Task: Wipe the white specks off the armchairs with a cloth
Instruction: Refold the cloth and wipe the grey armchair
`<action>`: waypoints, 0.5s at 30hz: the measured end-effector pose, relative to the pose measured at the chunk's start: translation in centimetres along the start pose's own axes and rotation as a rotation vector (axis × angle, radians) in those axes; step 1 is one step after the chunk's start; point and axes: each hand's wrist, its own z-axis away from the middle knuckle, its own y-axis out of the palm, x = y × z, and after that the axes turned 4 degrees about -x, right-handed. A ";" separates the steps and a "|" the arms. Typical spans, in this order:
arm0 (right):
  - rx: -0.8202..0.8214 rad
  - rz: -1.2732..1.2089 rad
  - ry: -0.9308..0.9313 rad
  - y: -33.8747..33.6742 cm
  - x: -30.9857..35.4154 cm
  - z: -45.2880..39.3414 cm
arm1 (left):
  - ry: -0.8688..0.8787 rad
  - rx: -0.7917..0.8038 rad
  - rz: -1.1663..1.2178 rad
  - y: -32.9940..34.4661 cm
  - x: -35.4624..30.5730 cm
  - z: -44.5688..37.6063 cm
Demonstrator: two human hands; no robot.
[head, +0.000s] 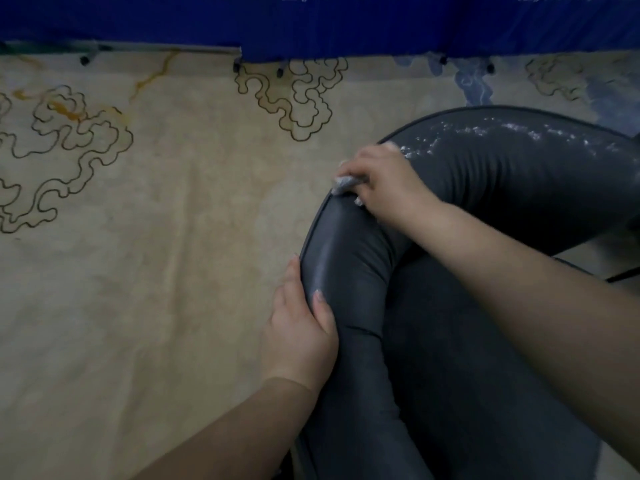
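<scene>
A dark grey padded armchair [450,341] fills the lower right, its curved backrest rim arching from bottom centre to the right edge. White specks [512,131] lie scattered along the top of the rim at upper right. My right hand [384,183] presses a small crumpled grey-white cloth [346,184] against the bend of the rim, fingers curled round it. My left hand [301,327] grips the rim's outer edge lower down, thumb on top and fingers behind the padding.
A beige carpet [156,271] with dark swirl outlines covers the floor to the left. A blue cloth with white lettering [311,22] hangs along the far edge, with small black feet [237,67] showing beneath it.
</scene>
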 end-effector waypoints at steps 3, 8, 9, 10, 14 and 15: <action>-0.190 -0.044 0.226 0.5 -0.8 -0.1 | 0.002 -0.014 -0.005 -0.1 0.0 0.1; -0.189 -0.195 0.040 1.6 1.6 4.5 | -0.021 -0.003 0.022 -0.1 -0.1 0.0; -0.206 -0.179 0.034 1.4 1.3 4.6 | -0.023 -0.001 0.021 -0.2 -0.1 0.1; -0.246 -0.171 0.072 1.4 0.9 4.5 | -0.026 0.000 0.021 -0.2 -0.2 0.1; -0.415 -0.316 0.304 2.7 2.5 5.7 | -0.035 0.004 0.022 -0.2 0.0 0.1; -0.414 -0.326 0.283 3.2 3.1 6.5 | -0.036 0.012 0.024 -0.2 0.0 0.0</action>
